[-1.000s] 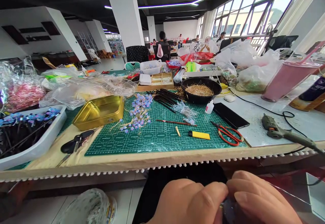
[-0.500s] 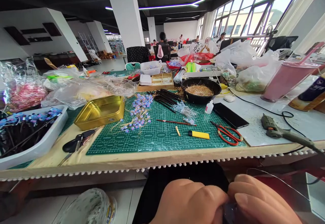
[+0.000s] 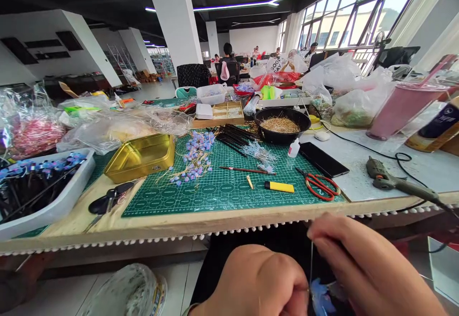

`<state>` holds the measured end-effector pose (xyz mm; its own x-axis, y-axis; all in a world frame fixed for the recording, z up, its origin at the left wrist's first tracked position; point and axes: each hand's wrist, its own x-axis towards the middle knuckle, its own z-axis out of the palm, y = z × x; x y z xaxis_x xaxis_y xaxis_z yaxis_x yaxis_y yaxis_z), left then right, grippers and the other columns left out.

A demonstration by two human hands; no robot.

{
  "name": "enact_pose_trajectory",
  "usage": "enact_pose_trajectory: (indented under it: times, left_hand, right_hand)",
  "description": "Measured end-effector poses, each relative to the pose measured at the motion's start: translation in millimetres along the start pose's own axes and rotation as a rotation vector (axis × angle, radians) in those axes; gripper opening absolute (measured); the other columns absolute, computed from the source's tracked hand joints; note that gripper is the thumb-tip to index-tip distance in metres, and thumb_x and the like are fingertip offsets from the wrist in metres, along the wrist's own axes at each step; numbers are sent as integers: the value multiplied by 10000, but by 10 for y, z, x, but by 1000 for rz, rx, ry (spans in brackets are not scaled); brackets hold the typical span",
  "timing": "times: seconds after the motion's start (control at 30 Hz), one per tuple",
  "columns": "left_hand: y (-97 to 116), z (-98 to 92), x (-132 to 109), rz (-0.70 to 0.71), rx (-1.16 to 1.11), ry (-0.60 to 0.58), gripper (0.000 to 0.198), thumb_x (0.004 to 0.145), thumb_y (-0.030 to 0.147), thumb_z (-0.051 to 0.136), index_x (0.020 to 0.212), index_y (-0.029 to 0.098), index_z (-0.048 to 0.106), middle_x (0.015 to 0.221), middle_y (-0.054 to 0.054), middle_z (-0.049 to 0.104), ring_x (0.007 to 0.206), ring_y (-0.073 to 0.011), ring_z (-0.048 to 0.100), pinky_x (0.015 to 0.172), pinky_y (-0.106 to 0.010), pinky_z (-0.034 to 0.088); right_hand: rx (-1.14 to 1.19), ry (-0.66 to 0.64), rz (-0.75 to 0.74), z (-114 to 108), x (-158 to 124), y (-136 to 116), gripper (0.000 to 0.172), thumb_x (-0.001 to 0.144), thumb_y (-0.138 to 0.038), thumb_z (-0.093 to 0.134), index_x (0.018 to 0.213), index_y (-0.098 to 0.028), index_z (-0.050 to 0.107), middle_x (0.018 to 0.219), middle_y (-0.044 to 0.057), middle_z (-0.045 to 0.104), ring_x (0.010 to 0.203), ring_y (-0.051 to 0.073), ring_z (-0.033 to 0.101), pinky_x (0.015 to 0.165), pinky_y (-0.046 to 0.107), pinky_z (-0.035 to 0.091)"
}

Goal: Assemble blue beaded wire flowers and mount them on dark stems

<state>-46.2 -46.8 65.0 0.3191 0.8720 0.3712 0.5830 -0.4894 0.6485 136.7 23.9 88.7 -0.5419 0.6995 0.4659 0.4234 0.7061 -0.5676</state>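
Blue flower [image 3: 322, 299] is held low at the curled, closed fingers of the left hand [image 3: 267, 277], whose fingertips are partly hidden, just beside the right hand [image 3: 362, 254]. By the right hand, raised slightly higher, a thin wire [image 3: 311, 256] is pinched with the fingers drawn together, and it is stretched down toward the flower. Beyond the hands, on the worktop [image 3: 215, 223], a green cutting mat [image 3: 211, 200] is laid, on which a yellow lighter [image 3: 279, 187] and red-handled scissors [image 3: 318, 178] are placed. Farther from the hands, small blue-violet blossoms [image 3: 195, 157] are spread beside a gold tin [image 3: 141, 163]. Beyond the right hand a glue gun [image 3: 398, 179] is set down, and to the left of the left hand a clear tub [image 3: 125, 292] is seen below the worktop.
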Motion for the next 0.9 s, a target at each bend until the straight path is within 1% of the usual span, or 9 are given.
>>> enact_pose_trajectory:
  times: [0.1,0.17,0.23,0.3,0.4,0.47,0.53,0.67,0.9]
  left_hand:
    - [-14,-1,54,-26,-122,67,180,693,57,508,756,224,527,603,12,587,532,-121,506,535,-224,394]
    - [-3,-32,93,-109,-310,39,102,745,116,523,744,218,525,574,27,528,495,-103,453,466,-194,346]
    - [21,-79,127,-266,-574,-13,69,798,201,538,735,202,511,564,40,463,476,-85,392,429,-181,291]
    - [46,-117,154,-452,-800,-20,132,818,262,572,732,184,511,597,33,458,519,-83,375,469,-192,289]
    - [50,-124,186,-564,-977,28,165,822,294,609,758,163,530,628,14,509,585,-94,406,572,-224,325]
    - [24,-100,211,-581,-1076,52,163,805,277,627,757,156,531,621,19,524,567,-79,387,560,-214,305]
    - [-13,-71,239,-633,-1138,60,145,781,240,634,749,150,525,627,21,543,525,-56,331,501,-197,241]
    - [-76,-42,286,-710,-1253,7,114,769,192,598,756,155,491,646,11,590,454,-26,257,441,-197,152]
    - [-116,-21,269,-739,-1361,-14,114,726,151,595,748,160,484,640,25,587,419,-9,260,414,-194,126]
  right_hand:
    - [232,-316,242,-56,168,89,180,928,-234,473,812,-217,609,791,-11,635,749,132,588,665,215,454]
    - [470,-575,333,-50,214,204,217,931,-298,482,834,-195,646,762,-7,603,719,133,556,650,226,432]
    - [642,-786,344,-22,208,287,260,918,-351,505,826,-167,663,715,-8,571,661,128,528,633,241,421]
    - [702,-858,326,17,161,300,252,915,-360,521,854,-165,669,756,0,582,687,135,519,670,263,418]
    - [958,-737,419,113,42,212,233,930,-385,524,917,-184,642,878,21,592,830,156,512,765,283,399]
    - [1271,-574,572,202,-40,136,270,906,-432,567,871,-168,616,736,-12,514,678,111,454,629,220,379]
    - [1484,-427,719,284,-101,78,280,877,-414,628,810,-144,601,614,-63,353,531,63,283,476,161,261]
    - [1596,-354,869,349,-138,35,210,876,-313,628,779,-127,623,549,-89,244,476,51,154,382,133,139]
    - [1681,-285,923,428,-134,38,157,808,-284,655,735,-146,641,460,-111,220,415,39,129,339,118,142]
